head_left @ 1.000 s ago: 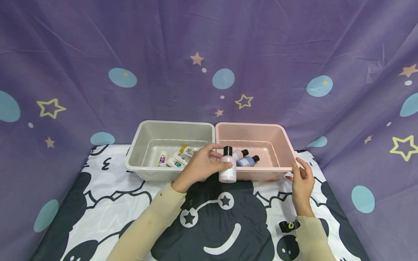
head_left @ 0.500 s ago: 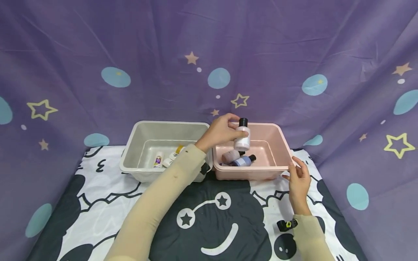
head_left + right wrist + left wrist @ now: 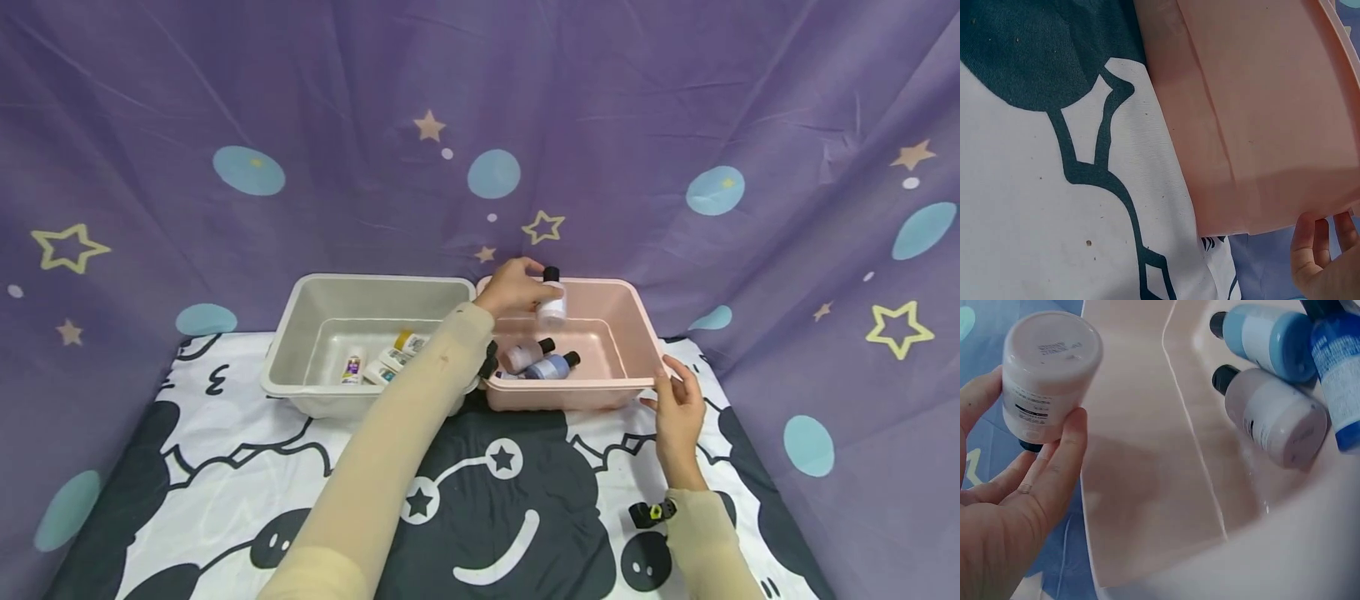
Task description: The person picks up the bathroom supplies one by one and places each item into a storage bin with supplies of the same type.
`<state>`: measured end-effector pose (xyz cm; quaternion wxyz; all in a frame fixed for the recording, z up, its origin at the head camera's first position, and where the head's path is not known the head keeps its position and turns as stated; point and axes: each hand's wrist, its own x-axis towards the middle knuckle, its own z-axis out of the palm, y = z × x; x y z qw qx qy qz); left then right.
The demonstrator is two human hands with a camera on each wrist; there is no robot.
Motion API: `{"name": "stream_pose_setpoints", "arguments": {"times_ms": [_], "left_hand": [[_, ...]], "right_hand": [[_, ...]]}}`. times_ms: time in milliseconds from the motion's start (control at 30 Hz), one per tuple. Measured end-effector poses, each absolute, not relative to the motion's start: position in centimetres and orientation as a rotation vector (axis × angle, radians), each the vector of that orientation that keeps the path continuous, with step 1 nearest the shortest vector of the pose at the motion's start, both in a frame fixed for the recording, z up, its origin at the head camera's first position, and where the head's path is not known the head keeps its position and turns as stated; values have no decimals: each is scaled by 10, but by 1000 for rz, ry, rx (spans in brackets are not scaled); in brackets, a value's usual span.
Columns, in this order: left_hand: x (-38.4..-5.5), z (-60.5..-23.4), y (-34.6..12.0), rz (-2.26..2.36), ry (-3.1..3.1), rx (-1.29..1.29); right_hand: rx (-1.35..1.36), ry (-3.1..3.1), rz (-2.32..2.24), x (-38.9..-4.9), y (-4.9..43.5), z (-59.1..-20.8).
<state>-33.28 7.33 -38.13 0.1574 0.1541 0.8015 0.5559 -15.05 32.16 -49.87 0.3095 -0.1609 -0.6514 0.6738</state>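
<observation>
My left hand (image 3: 517,287) pinches a small pale-pink bottle (image 3: 552,310) with a black cap, held upright over the back left of the pink bin (image 3: 570,396). In the left wrist view, thumb and fingers are on either side of the bottle, seen from below. Beneath it in the bin lie a pinkish bottle (image 3: 521,357), a light-blue bottle (image 3: 550,367) and a darker blue bottle (image 3: 1338,375). My right hand (image 3: 678,417) touches the bin's front right corner, its fingertips at the outer wall under the rim.
A grey bin (image 3: 322,400) stands against the pink bin's left side. Inside it lie a small purple-labelled bottle (image 3: 352,368), a yellow-capped bottle (image 3: 410,342) and white ones. A sheep-print cloth (image 3: 240,467) lies underneath; a purple curtain (image 3: 615,100) hangs behind.
My left hand has carried the bottle up and back from the bins' front, over the pink bin. My right hand stays at its corner. The view has shifted slightly.
</observation>
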Motion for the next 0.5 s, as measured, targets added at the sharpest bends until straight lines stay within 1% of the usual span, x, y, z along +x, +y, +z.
{"name": "stream_pose_setpoints", "arguments": {"times_ms": [267, 500], "left_hand": [[-333, -386, 72, 1594, 2250, 371], [-330, -385, 69, 1528, 2329, 328]], "right_hand": [[-425, -1754, 1767, -153, 324, -501], [-421, -1757, 1770, -151, 324, -503]]}}
